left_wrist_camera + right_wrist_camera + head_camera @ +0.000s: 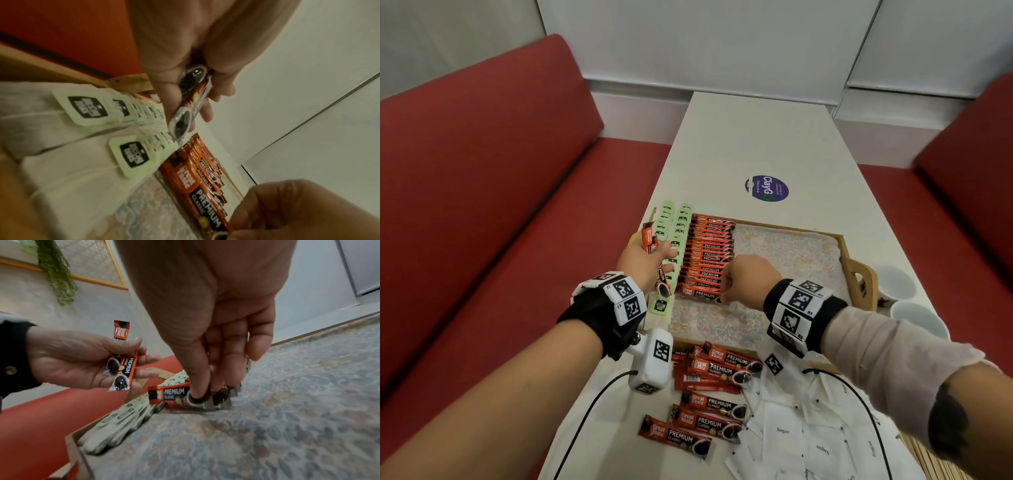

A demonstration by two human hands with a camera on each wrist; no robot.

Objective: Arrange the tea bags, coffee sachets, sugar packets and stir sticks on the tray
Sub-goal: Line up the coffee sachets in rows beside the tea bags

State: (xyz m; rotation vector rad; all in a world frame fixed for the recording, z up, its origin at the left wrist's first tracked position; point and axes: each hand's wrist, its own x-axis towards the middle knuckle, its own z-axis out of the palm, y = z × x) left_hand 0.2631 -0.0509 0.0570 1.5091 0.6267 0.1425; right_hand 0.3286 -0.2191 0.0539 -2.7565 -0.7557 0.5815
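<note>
- Tray (858, 265): wooden, cloth-lined; tea bags (677, 236) are laid in two rows at its left, a row of coffee sachets (709, 260) beside them.
- Left hand (645, 260): two spare sachets (123, 363) are gripped (fingers curled).
- Right hand (748, 279): the nearest sachet (174, 394) of the row is pinched at its end.
- Sugar packets (787, 431): heaped on the table, near the loose sachets (705, 394).

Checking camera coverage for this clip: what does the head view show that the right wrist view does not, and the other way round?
Only the head view shows the loose coffee sachets and sugar packets on the table short of the tray, plus two cups to its right.

Only the right wrist view shows the right hand's fingertips pressing the nearest sachet in the row, and a hanging plant.

Both show the left hand holding spare sachets, the tea bags and the tray.
</note>
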